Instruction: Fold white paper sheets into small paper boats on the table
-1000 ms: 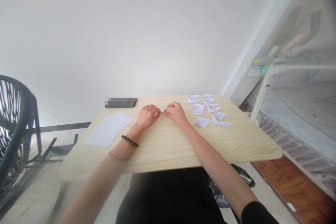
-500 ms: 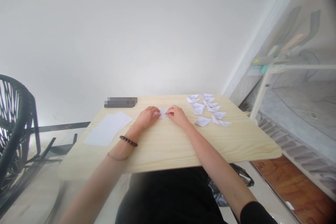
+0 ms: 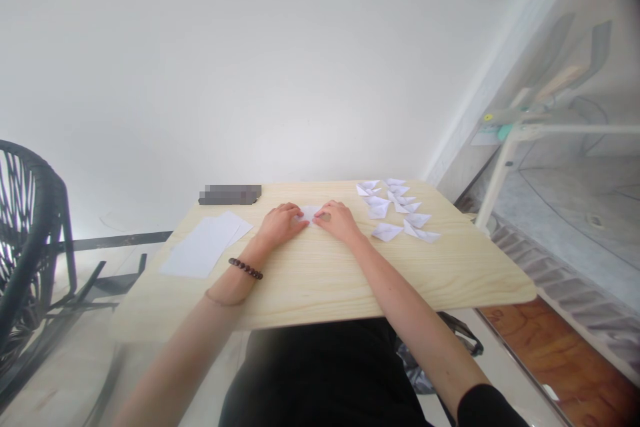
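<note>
A small piece of white paper [image 3: 310, 213] lies on the wooden table between my two hands. My left hand [image 3: 283, 223], with a dark bead bracelet at the wrist, grips its left side, thumb toward the near edge. On the right side, my right hand [image 3: 337, 219] pinches the same paper between thumb and fingers. The fingers partly cover the paper, so its folds are hard to make out. Several folded white paper shapes [image 3: 387, 232] rest on the right of the table.
Flat white sheets [image 3: 200, 247] lie at the table's left. Behind them sits a dark, pixelated object [image 3: 229, 195]. The pale wooden table [image 3: 310, 287] meets a wall; a dark woven chair [image 3: 37, 227] stands left, a white metal frame [image 3: 500, 173] right.
The thumb and fingertips of both hands have shifted slightly closer together along the near edge of the paper. The other things have not moved.
</note>
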`<state>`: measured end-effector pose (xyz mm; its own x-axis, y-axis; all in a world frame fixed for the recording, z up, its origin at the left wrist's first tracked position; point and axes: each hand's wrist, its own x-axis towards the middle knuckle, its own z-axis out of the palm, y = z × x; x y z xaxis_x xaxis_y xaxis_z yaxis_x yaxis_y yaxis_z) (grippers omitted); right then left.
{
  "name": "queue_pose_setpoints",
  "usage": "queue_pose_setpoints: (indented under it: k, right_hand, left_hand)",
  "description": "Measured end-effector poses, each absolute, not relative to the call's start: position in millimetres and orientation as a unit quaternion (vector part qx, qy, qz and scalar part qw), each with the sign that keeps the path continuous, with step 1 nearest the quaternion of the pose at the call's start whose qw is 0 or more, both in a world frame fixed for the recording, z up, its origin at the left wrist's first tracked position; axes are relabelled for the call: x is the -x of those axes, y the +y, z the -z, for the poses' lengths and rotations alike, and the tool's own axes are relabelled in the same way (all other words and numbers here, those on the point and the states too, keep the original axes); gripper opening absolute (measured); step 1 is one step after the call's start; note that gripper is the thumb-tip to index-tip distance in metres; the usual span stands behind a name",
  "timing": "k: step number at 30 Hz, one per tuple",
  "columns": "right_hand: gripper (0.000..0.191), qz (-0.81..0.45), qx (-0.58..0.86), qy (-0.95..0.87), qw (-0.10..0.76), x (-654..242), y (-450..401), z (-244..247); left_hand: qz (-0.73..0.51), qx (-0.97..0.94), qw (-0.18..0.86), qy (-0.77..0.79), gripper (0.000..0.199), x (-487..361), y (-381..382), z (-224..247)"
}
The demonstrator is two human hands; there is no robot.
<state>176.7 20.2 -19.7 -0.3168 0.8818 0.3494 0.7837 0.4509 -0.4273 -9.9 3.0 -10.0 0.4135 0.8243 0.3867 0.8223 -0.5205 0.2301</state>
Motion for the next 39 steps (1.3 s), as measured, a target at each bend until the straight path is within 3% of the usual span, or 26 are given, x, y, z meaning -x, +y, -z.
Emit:
queue_pose_setpoints:
  k: [39]
  right_hand:
    - [0.023, -0.103, 0.537, -0.785, 0.291, -175, 18, 18]
  left_hand:
    - [-0.235, -0.804, 0.033, 0.545, 0.031, -1, -2, 12]
